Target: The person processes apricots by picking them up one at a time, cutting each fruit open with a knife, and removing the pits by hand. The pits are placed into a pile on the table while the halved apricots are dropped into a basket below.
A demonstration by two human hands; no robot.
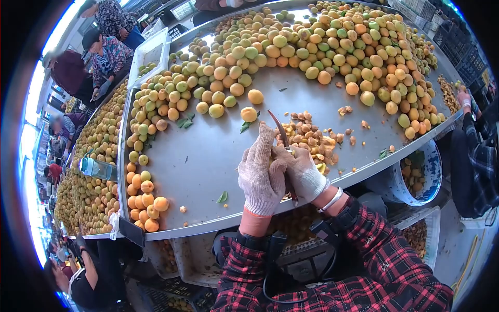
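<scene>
Knitted gloves cover your hands, pressed together at the near table (208,156) edge: left hand (260,177) gripping the upright knife (279,131), right hand (305,176) curled round a fruit (321,167).

Speckled knit gloves (258,183) cover the left hand (261,174) and right hand (305,176), above black wrist straps (347,217) and red-black plaid sleeves (387,265).

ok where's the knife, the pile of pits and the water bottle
knife (279,130), head view, middle of the curved blade
pile of pits (312,141), head view, centre of the heap on the metal table
water bottle (101,169), head view, its clear body
</scene>
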